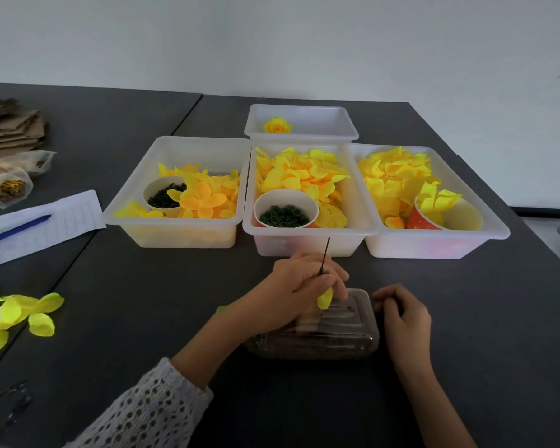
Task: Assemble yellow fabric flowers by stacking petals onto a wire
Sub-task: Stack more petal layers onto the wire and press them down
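My left hand [299, 287] pinches a thin dark wire [324, 253] that points up toward the bins; a small yellow bud [324, 299] hangs at its lower end. Below that hand lies a clear plastic box [343, 331] with dark wires inside. My right hand [401, 313] rests beside the box's right edge with fingers loosely curled, holding nothing. Three white bins hold yellow petals: left bin [175, 227], middle bin [307, 236], right bin [434, 244]. A finished yellow flower [277, 126] sits in the far bin [301, 137].
Paper cups of dark green rings stand in the left bin [164, 197] and middle bin [285, 213]; a red cup [446, 215] sits in the right bin. Loose petals [20, 313] lie at the left. A lined paper with a blue pen [17, 231], bags and cardboard sit far left.
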Demonstrator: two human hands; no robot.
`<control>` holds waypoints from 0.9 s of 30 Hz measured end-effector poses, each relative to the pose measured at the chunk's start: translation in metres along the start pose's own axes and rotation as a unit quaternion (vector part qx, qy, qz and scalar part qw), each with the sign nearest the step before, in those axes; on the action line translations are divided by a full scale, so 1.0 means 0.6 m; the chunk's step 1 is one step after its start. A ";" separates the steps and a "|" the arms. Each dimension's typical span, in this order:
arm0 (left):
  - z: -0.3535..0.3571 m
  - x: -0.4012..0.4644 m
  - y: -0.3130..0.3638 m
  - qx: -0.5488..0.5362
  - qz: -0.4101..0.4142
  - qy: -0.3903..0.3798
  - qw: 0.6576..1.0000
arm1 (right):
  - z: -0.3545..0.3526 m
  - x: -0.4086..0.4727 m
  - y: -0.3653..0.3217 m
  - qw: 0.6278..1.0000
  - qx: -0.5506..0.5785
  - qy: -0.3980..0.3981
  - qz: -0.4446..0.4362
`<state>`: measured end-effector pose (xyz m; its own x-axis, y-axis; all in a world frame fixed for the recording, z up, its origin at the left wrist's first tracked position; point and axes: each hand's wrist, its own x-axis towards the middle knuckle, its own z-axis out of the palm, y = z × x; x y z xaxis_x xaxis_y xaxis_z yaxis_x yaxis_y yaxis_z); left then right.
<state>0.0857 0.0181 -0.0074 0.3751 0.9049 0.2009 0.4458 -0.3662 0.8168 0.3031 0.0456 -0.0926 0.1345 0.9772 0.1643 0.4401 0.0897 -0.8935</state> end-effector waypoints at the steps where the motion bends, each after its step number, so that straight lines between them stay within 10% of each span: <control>1: -0.006 0.001 0.005 -0.006 -0.002 -0.007 1.000 | 0.001 0.000 0.001 1.000 0.000 -0.002 -0.003; 7: 0.002 0.017 0.037 -0.150 0.044 0.106 0.982 | -0.009 0.014 -0.029 0.997 0.071 0.039 0.006; 12: 0.038 0.022 0.013 -0.080 -0.027 0.082 0.993 | 0.013 0.079 -0.174 0.978 0.122 0.056 -0.158; 16: 0.041 0.021 0.000 -0.046 -0.081 0.054 0.994 | 0.087 0.148 -0.266 0.954 -0.059 -0.146 -0.257; 19: 0.038 0.018 -0.005 -0.027 -0.077 0.043 0.996 | 0.159 0.190 -0.283 0.866 -0.310 -0.292 -0.262; 22: 0.038 0.015 -0.009 -0.034 -0.099 0.046 0.993 | 0.207 0.204 -0.286 0.785 -0.488 -0.269 -0.270; 27: 0.048 0.018 -0.013 0.066 -0.167 0.069 0.981 | 0.239 0.218 -0.272 0.774 -0.509 -0.309 -0.215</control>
<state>0.1097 0.0248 -0.0268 0.0807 0.9966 0.0130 0.6292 -0.0611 0.7748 0.1215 0.1866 0.0148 -0.5307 0.8330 -0.1562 0.8402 0.5413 0.0322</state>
